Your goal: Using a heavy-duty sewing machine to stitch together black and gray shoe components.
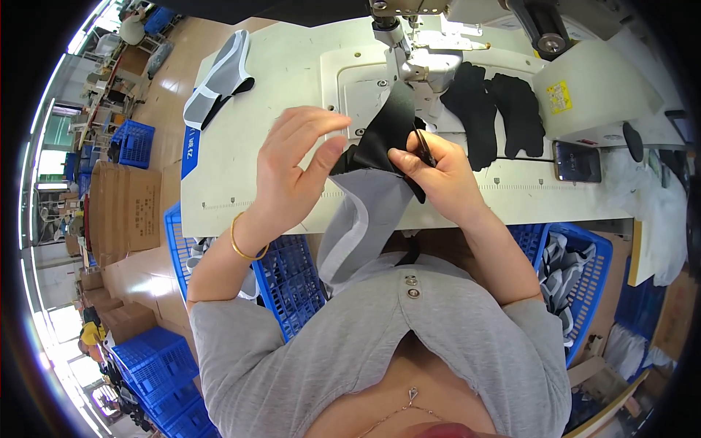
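Head view: fabric piece (381,191), black above, pale grey curving below.

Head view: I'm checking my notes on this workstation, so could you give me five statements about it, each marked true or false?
1. The right hand pinches the black material. True.
2. The left hand is clenched into a fist. False: its fingers are extended, the thumb apart.
3. A gold bangle circles the right wrist. False: it circles the left.
4. Two black pieces lie side by side on the worktable. True.
5. The phone lies on the floor. False: it lies on the worktable.
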A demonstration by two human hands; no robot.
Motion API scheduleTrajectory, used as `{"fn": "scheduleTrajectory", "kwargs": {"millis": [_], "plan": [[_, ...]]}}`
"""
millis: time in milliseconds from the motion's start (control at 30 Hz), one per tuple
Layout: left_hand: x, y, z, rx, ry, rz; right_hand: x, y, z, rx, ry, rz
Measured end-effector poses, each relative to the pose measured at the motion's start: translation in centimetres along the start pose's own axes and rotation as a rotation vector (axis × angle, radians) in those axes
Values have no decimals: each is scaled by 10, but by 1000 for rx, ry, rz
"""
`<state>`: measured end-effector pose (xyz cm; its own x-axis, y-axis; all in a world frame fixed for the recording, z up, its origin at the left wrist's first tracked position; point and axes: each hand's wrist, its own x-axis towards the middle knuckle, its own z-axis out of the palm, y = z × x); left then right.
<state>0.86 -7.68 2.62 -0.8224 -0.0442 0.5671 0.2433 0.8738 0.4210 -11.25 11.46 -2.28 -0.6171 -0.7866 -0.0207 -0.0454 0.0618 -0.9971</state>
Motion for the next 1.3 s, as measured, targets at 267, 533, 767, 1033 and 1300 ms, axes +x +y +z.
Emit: {"fn": "scheduleTrajectory", "kwargs": {"millis": [267,533,767,1033,1300], "plan": [[11,24,9,-500,-128,-421,2,5,1,-93,160,-487],[11,17,7,-230,-398,-367,-5,-1,5,-35,224,-278],[6,16,16,-629,-383,-675,-4,0,1,-100,214,-294],[7,23,12,-228,-174,-127,0,-7,-10,-112,23,-253],[3,1,16,-861,-231,-659,5,7,-9,41,2,-526]]}}
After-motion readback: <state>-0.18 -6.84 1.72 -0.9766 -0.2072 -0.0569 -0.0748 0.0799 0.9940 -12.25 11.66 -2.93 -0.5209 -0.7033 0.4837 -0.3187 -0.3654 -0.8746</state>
